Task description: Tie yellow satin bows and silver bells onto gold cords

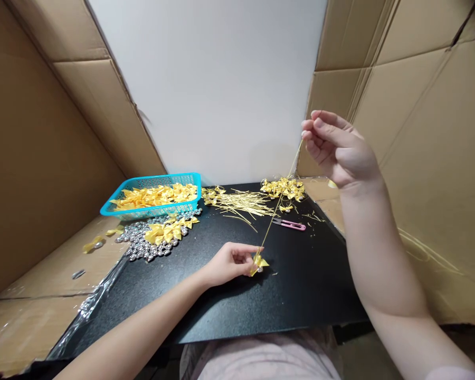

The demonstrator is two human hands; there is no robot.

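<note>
My left hand (234, 263) is low over the black tabletop, its fingers closed on a yellow ribbon bow (262, 263) with a silvery bead at it. From the bow a thin yellow cord (275, 217) runs taut, up and to the right. Its upper end is pinched in the fingertips of my right hand (334, 142), raised high above the right side of the table. Pink thread snips (288, 224) lie beyond the bow, under the line of the cord.
A turquoise basket (114, 212) of yellow bows stands at the back left, with silver beads (136, 240) spread before it. Cut yellow cords (245, 202) lie at the back middle, beside a pile of beaded bows (284, 188). Cardboard walls (431, 132) rise on both sides.
</note>
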